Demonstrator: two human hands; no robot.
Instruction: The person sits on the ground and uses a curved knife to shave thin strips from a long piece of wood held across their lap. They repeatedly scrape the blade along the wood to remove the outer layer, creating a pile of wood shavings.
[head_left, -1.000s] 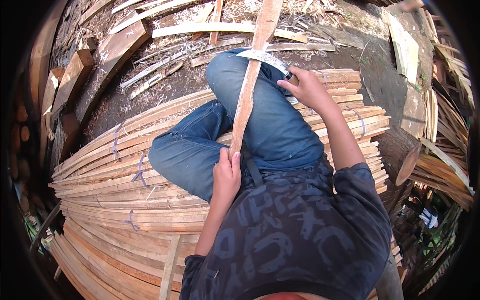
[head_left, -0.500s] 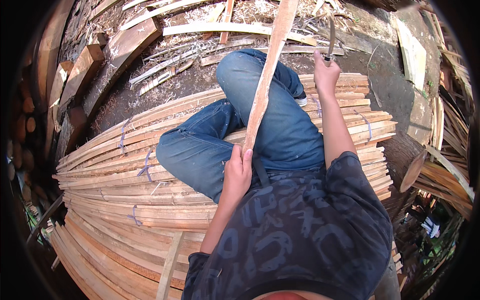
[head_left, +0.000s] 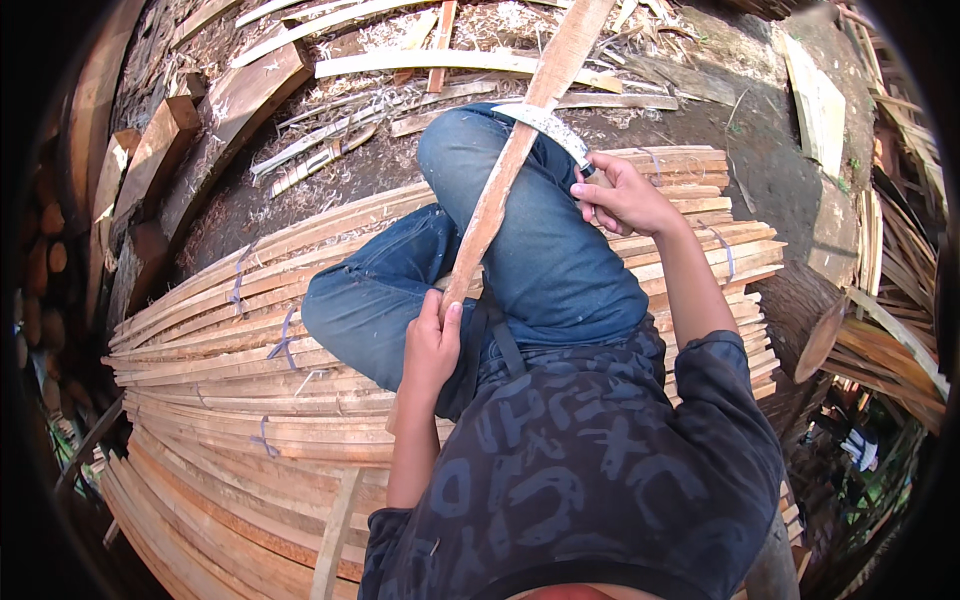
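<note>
Gripping plank (head_left: 497, 190) left, knife (head_left: 556, 127) right, hands (head_left: 432, 345) (head_left: 635, 202) curled

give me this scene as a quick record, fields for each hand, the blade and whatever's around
left hand: gripping the near end of a wooden strip
right hand: holding a curved knife by its handle
blade: lying across the strip
strip: slanting over blue jeans
around: bundled strips with purple ties; thick beam at upper left

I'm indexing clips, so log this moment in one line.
left hand: holds board; right hand: holds knife, blade across board; board: slants across jeans
</note>
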